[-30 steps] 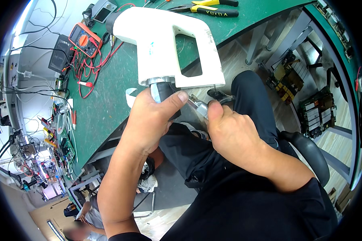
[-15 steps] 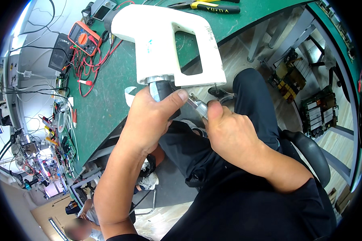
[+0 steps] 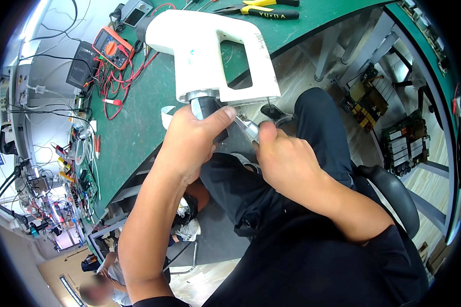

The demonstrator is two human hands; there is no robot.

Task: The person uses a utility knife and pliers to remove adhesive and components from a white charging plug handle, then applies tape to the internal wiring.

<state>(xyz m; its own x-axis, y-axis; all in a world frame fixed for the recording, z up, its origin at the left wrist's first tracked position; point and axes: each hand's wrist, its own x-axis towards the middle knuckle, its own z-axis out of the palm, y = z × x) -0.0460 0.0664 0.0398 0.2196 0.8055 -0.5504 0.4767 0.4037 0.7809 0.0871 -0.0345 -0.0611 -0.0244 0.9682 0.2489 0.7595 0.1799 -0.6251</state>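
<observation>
A white plastic housing with a loop-shaped handle rests partly over the green bench, its lower end past the edge. Out of that end sticks a black cylindrical part with a metal collar. My left hand is closed around this cylinder, thumb stretched across it. In my closed right hand is a slim silver metal tool, its tip close to my left thumb and the cylinder's side. My fingers hide most of the tool, so its exact kind does not show.
Yellow-and-black pliers lie on the green bench beyond the housing. An orange multimeter with tangled red leads sits at left. Circuit boards stand under the right-hand bench. A seated person is at lower left.
My right hand and the silver tool have shifted slightly left and up, alongside the cylinder. My left hand keeps its hold. The whole view has moved a little.
</observation>
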